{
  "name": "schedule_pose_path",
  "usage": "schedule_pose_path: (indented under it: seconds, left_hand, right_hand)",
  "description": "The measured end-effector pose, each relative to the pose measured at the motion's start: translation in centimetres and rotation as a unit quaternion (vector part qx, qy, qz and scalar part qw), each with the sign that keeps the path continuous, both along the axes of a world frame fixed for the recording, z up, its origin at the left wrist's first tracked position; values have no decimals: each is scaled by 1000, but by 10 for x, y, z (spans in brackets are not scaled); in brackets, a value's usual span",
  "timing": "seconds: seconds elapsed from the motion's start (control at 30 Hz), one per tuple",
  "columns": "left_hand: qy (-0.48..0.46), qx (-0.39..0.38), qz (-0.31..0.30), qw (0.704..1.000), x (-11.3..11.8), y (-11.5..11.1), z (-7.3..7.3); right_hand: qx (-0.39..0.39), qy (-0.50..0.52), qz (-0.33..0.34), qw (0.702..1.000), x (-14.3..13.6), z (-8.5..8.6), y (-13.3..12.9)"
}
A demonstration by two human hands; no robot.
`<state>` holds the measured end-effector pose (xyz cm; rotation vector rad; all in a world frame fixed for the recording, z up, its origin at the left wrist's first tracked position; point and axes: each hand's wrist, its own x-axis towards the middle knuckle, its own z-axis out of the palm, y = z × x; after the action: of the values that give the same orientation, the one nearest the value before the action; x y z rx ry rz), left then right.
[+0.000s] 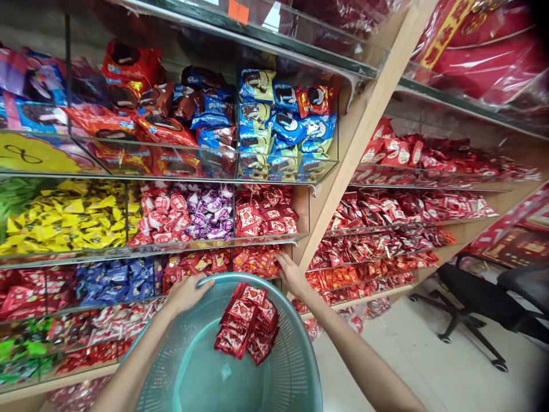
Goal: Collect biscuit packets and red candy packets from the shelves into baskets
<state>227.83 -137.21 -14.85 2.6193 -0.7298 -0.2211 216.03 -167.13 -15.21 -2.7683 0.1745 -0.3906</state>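
Observation:
My left hand (187, 293) is closed over the far left rim of a round teal plastic basket (300, 332), thumb along the edge. Inside the basket lies a small pile of red-and-white printed candy packets (245, 320), resting toward its far wall. My right hand (292, 276) reaches past the basket to the shelf front, its fingers stretched toward a compartment of orange-red candy packets (255, 260). Nothing shows in that hand, and its fingertips are partly hidden. Just above it, another compartment holds red-and-white packets (266, 214).
Clear-fronted shelves hold yellow-wrapped candies (71, 214), purple-wrapped candies (210, 212), blue packets (118, 280) and blue snack bags (287, 126). A slanting wooden upright (364, 131) divides this unit from more shelves of red candies (386, 209). A black wheeled chair (484, 297) stands at right.

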Motion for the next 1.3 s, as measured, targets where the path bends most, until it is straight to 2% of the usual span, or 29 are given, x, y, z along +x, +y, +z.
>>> schedule_pose_path:
  seconds: [0.07,0.13,0.33,0.6,0.73,0.83,0.93,1.03,1.1,1.2,1.3]
  left_hand:
    - [5,-7,3,1000,0,0,1]
    - [8,-11,2,1000,1,0,2]
    - [13,-8,-11,1000,3,0,1]
    - [0,-7,-19,1000,-1,0,2]
    - [13,-14,-15,1000,-1,0,3]
    - [22,-23,-14,999,0,-1,1]
    - [34,-34,-10,999,1,-1,-1]
    - [46,-44,-13,998,2,-1,-1]
    - [57,-54,-16,997,3,-1,0]
    - [89,-76,-26,993,5,-1,1]
    - [100,-92,-34,990,7,0,1]
  right_hand:
    - [-111,64,-15,992,20,6,-1]
    - [-168,108,-34,979,32,9,-3]
    - [-188,126,-31,973,43,14,-10]
    - [-194,106,-40,974,27,24,-2]
    - [-181,85,-7,980,5,39,20]
    - [-152,66,33,986,-12,56,51]
    - [-120,36,153,980,-21,67,91]
    - [-134,14,314,940,-17,60,130]
    - [-168,16,378,910,-8,45,153]
    - [-211,62,423,879,10,18,178]
    - [-229,134,415,870,25,-2,195]
